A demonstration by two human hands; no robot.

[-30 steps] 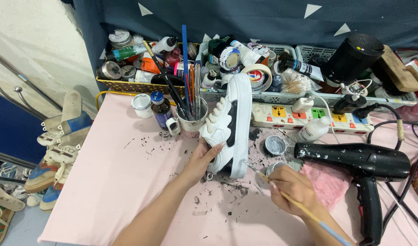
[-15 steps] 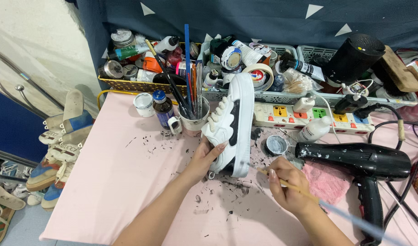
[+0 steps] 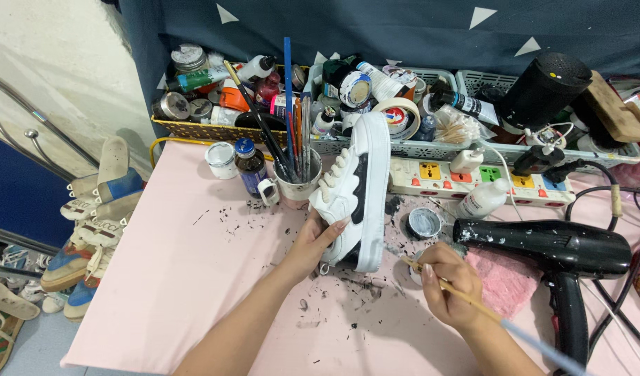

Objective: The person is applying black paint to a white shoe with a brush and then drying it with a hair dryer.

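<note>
- A white sneaker [image 3: 358, 191] with a black side panel is gripped at its heel end by the left hand [image 3: 318, 240] and stood on edge on the pink table [image 3: 187, 278], near the middle.
- A thin paintbrush [image 3: 473, 306] is pinched in the closed right hand [image 3: 449, 285], at four o'clock from the sneaker.
- A small open paint pot [image 3: 424, 223] sits at twelve o'clock from the right hand.
- A black hair dryer [image 3: 553, 251] lies at three o'clock.
- A mug of brushes [image 3: 297, 177] stands at nine o'clock, just beside the sneaker.
</note>
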